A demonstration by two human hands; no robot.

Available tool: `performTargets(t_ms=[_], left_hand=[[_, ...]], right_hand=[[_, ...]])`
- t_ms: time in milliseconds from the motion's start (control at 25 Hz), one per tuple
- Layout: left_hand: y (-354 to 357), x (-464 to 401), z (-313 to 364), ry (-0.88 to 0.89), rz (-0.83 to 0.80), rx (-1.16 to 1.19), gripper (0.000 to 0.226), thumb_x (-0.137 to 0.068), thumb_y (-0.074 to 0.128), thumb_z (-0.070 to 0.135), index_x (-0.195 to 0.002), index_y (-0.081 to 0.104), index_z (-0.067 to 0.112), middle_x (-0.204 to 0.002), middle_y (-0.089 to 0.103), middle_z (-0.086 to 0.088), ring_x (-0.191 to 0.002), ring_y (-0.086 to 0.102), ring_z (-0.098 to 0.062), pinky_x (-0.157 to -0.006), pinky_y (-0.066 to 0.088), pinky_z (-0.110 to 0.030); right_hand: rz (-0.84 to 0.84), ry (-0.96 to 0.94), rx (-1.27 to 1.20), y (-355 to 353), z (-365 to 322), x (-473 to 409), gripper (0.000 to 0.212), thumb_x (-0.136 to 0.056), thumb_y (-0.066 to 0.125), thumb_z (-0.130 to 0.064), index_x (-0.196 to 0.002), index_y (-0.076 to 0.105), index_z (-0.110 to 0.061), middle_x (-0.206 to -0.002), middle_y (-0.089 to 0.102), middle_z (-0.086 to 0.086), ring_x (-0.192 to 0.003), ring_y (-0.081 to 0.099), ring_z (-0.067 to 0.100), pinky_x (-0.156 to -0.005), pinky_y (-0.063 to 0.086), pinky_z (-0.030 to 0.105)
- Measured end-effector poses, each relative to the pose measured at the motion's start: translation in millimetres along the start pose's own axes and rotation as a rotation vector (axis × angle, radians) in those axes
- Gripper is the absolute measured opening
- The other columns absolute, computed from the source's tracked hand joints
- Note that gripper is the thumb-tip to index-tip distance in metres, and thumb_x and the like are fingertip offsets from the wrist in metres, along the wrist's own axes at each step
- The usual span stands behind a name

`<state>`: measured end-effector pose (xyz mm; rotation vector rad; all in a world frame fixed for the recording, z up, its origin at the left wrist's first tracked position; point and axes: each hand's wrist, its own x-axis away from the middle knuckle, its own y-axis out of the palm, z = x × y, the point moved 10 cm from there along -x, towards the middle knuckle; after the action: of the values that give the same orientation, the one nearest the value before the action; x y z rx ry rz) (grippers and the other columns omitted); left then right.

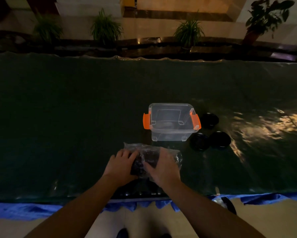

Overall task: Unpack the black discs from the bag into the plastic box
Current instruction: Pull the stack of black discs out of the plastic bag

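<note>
The bag point(153, 160), clear plastic and packed with a stack of black discs point(139, 164), lies on the counter point(75, 117) near its front edge, just in front of the plastic box point(171, 121). Both hands are on it: the left hand point(122, 166) clasps the left end, fingers point(125, 154) curled over the plastic, and the right hand point(163, 168) presses over the right part, its fingers closed around the bag. The box stands open, with two orange latches; something faint shows through its floor, too dim to identify, so I judge no disc is clearly placed inside. Three loose black discs point(210, 120) lie on the counter just right of the box, two of them touching. Count: one bag, one box, three loose discs; the number in the bag cannot be counted. In my judgement the unpacking is at an early stage, with most discs left to move.
</note>
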<state>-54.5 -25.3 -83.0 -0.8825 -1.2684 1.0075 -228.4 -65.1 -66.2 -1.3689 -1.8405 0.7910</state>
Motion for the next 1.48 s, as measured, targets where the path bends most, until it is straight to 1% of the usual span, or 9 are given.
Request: performTargets(t_ms=[200, 440, 560, 680, 880, 1040, 1240, 1360, 1480], left_hand=[[2, 4, 1, -0.020, 0.023, -0.065, 0.101, -0.081, 0.058, 0.074, -0.157, 0.004, 0.036, -0.161, 0.029, -0.008, -0.147, 0.026, -0.035, -0.113, 0.029, -0.060], [2, 8, -8, 0.001, 0.014, 0.030, 0.107, -0.080, 0.076, 0.055, -0.159, 0.009, 0.029, -0.160, 0.030, -0.007, -0.141, 0.035, -0.029, -0.114, 0.037, -0.047], [2, 11, -6, 0.018, 0.010, 0.051, 0.106, -0.081, 0.078, 0.048, -0.160, 0.010, 0.026, -0.160, 0.029, -0.007, -0.141, 0.032, -0.029, -0.111, 0.041, -0.045], [0, 15, -12, -0.003, 0.003, 0.104, 0.104, -0.082, 0.080, 0.044, -0.159, 0.014, 0.022, -0.160, 0.027, -0.007, -0.142, 0.029, -0.029, -0.112, 0.041, -0.044], [-2, 25, -21, -0.010, 0.003, 0.185, 0.096, -0.088, 0.076, 0.030, -0.160, 0.014, 0.017, -0.165, 0.020, -0.009, -0.146, 0.030, -0.028, -0.116, 0.037, -0.043], [-2, 28, -15, 0.011, 0.036, 0.195, 0.089, -0.094, 0.070, 0.026, -0.161, 0.012, 0.016, -0.166, 0.018, -0.009, -0.145, 0.030, -0.028, -0.116, 0.037, -0.043], [-2, 30, -20, 0.000, 0.029, 0.218, 0.090, -0.091, 0.072, 0.023, -0.160, 0.014, 0.024, -0.165, 0.017, -0.007, -0.144, 0.033, -0.029, -0.116, 0.038, -0.047], [1, 29, -16, 0.032, 0.007, 0.190, 0.090, -0.092, 0.070, 0.023, -0.159, 0.012, 0.037, -0.163, 0.013, -0.008, -0.141, 0.034, -0.032, -0.113, 0.041, -0.050], [5, 27, -13, 0.060, -0.022, 0.171, 0.089, -0.094, 0.068, 0.028, -0.157, 0.008, 0.047, -0.164, 0.008, -0.009, -0.140, 0.033, -0.036, -0.111, 0.042, -0.052]], right_hand=[[-0.009, -0.077, 0.233, 10, -21, 0, 0.065, -0.104, 0.041, -0.050, -0.159, 0.026, -0.020, -0.161, 0.038, 0.011, -0.145, 0.039, 0.031, -0.118, 0.036, 0.050], [-0.021, 0.061, 0.006, 12, -14, 2, 0.085, -0.088, 0.049, -0.074, -0.154, 0.028, -0.025, -0.147, 0.055, 0.008, -0.133, 0.054, 0.027, -0.108, 0.048, 0.051], [-0.011, 0.072, -0.014, 16, -17, 4, 0.069, -0.094, 0.052, -0.064, -0.149, 0.032, -0.027, -0.132, 0.067, 0.005, -0.120, 0.064, 0.026, -0.099, 0.053, 0.049], [-0.010, 0.067, 0.001, 18, -22, 6, 0.054, -0.100, 0.046, -0.055, -0.145, 0.036, -0.027, -0.128, 0.068, 0.005, -0.114, 0.067, 0.026, -0.096, 0.055, 0.050], [-0.045, 0.094, -0.051, 24, -25, 9, 0.070, -0.090, 0.057, -0.067, -0.145, 0.041, -0.028, -0.134, 0.063, 0.000, -0.122, 0.062, 0.023, -0.103, 0.052, 0.048], [-0.033, 0.101, -0.124, 29, -28, 8, 0.058, -0.096, 0.060, -0.054, -0.144, 0.042, -0.026, -0.136, 0.062, 0.005, -0.125, 0.061, 0.024, -0.106, 0.048, 0.044], [-0.005, 0.154, -0.171, 23, -18, 6, 0.060, -0.091, 0.067, -0.052, -0.141, 0.042, -0.028, -0.119, 0.070, 0.001, -0.115, 0.069, 0.026, -0.097, 0.051, 0.041], [-0.073, 0.209, -0.253, 29, -12, 7, 0.073, -0.079, 0.077, -0.058, -0.137, 0.042, -0.031, -0.105, 0.060, -0.008, -0.111, 0.067, 0.023, -0.091, 0.048, 0.036], [-0.120, 0.222, -0.308, 32, -7, 4, 0.082, -0.074, 0.084, -0.056, -0.138, 0.040, -0.030, -0.110, 0.063, -0.005, -0.112, 0.067, 0.024, -0.087, 0.047, 0.032]])
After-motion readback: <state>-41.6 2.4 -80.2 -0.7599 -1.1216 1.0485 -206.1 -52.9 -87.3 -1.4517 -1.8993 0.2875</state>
